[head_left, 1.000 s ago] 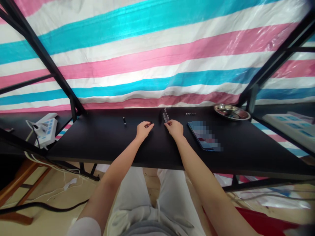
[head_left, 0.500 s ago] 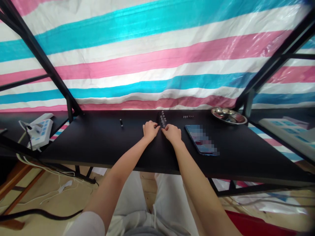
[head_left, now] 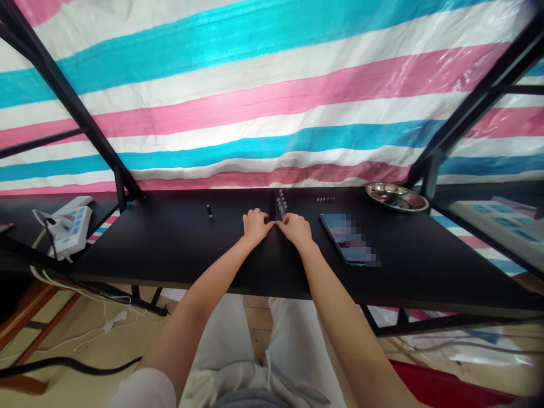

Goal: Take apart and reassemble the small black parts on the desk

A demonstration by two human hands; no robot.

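Observation:
My left hand and my right hand rest close together on the black table, fingertips nearly touching. Both have their fingers curled in a pinch. What they hold is too small to make out. Just beyond the fingertips stands a small rack of several clear-topped little pieces. A single small dark cylinder lies to the left of my left hand.
A phone lies face up right of my right hand. A row of tiny parts and a metal dish sit at the back right. A white power strip is at far left. Black frame posts flank the table.
My left hand moved right, from the middle of the table to meet my right hand below the rack. The right hand stayed nearly in place.

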